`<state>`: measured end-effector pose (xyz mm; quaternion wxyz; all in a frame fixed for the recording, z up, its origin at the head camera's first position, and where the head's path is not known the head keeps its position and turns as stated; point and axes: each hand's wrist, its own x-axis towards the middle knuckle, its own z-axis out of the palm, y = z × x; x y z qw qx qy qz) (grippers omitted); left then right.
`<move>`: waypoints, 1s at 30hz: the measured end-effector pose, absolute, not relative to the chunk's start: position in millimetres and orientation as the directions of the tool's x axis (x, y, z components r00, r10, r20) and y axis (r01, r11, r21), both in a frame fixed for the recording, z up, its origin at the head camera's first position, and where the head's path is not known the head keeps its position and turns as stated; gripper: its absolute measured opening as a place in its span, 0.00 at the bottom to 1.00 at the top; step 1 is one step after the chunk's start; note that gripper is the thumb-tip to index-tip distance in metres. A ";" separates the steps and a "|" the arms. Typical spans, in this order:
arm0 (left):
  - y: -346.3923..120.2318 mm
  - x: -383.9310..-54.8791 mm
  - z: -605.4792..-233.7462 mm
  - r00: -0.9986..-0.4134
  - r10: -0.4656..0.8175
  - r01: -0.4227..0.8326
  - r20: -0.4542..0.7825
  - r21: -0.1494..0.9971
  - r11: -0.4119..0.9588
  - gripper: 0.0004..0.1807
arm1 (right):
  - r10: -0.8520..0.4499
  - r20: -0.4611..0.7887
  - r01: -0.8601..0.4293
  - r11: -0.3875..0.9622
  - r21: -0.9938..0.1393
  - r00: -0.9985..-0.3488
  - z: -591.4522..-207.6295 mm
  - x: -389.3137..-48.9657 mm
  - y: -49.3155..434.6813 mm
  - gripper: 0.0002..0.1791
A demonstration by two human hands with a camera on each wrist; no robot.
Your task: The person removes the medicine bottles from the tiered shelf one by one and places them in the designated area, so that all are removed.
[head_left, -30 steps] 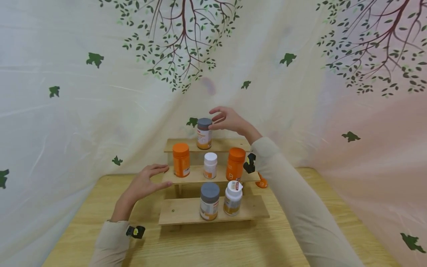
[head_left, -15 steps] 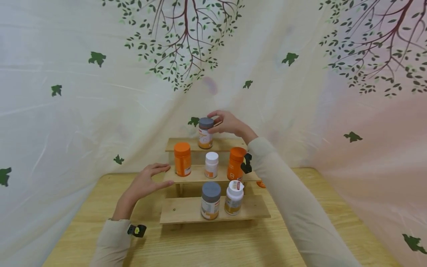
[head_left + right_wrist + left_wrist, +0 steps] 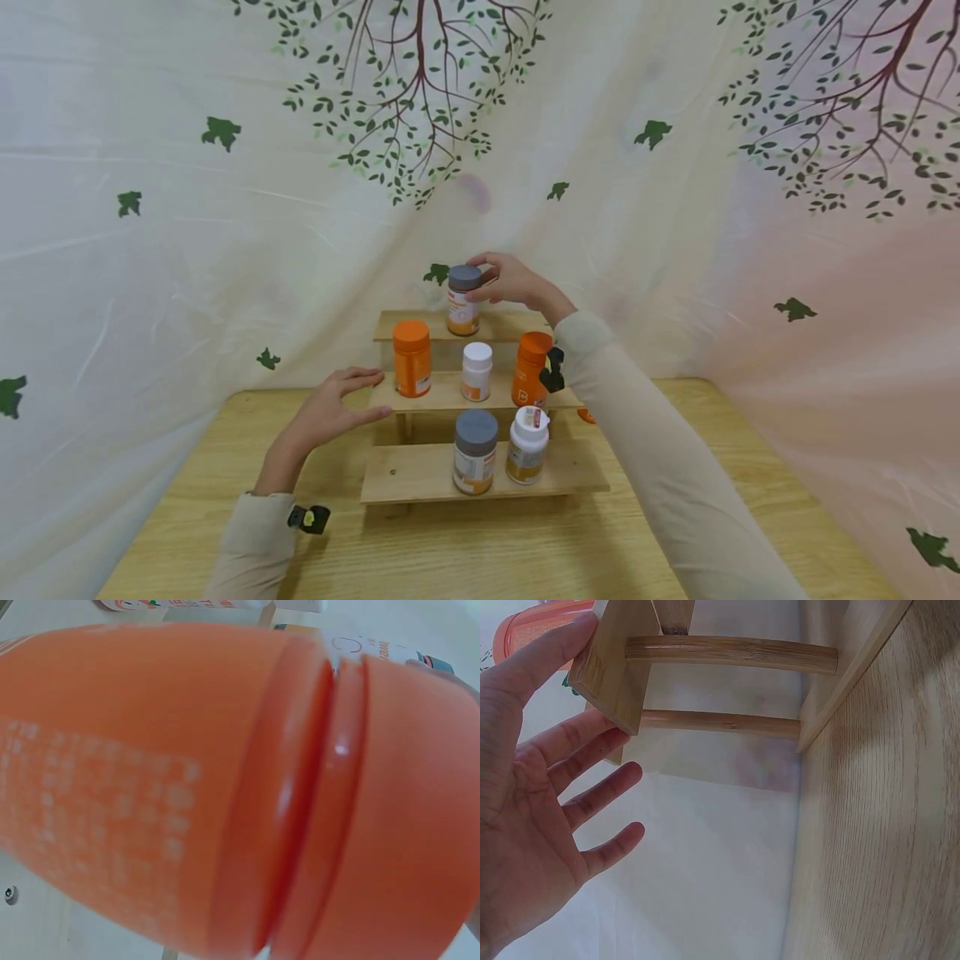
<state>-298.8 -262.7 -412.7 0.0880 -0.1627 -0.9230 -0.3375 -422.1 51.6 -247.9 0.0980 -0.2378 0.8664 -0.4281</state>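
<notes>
On the top shelf of a stepped wooden stand (image 3: 427, 481), my right hand (image 3: 513, 280) grips a grey-lidded supplement bottle (image 3: 463, 318). Its thumb lies across the front near the lid and the fingers reach behind. My left hand (image 3: 322, 417) holds the left end of the middle shelf (image 3: 611, 664), thumb at one edge and index finger at the other, the remaining fingers spread. An orange bottle (image 3: 412, 367), a small white bottle (image 3: 476, 379) and a second orange bottle (image 3: 529, 375) stand on that shelf. In the right wrist view, an orange bottle (image 3: 142, 787) covers most of the grip.
The lowest shelf bears a larger grey-lidded jar (image 3: 475, 462) and a white-lidded bottle (image 3: 527, 454). Another orange object (image 3: 587, 415) shows partly behind the right sleeve. The stand sits on a wooden table (image 3: 480, 558) before a leaf-patterned cloth (image 3: 187, 292).
My right hand has come down and left, its fingers and thumb closing around the grey-lidded bottle's top. The left hand keeps its place at the shelf end.
</notes>
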 end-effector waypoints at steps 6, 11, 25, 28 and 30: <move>-262.6 -297.2 -412.3 -0.929 0.245 0.367 0.277 0.598 0.713 0.40 | -0.488 0.041 -0.318 0.500 -0.805 -0.872 -249.5 -421.0 51.8 0.30; -262.1 -295.9 -412.3 -0.924 0.248 0.377 0.291 0.589 0.714 0.39 | -0.489 0.053 -0.326 0.492 -0.808 -0.871 -250.4 -421.3 52.1 0.30; -260.4 -294.1 -409.6 -0.925 0.237 0.374 0.296 0.610 0.698 0.38 | -0.519 0.102 -0.375 0.455 -0.808 -0.849 -252.9 -414.6 46.5 0.28; -260.5 -294.2 -409.7 -0.926 0.236 0.372 0.294 0.609 0.700 0.38 | -0.516 0.111 -0.383 0.458 -0.802 -0.849 -252.4 -412.0 46.0 0.28; -260.6 -294.3 -409.6 -0.926 0.236 0.372 0.294 0.611 0.699 0.38 | -0.513 0.120 -0.390 0.458 -0.799 -0.850 -252.3 -411.2 46.2 0.28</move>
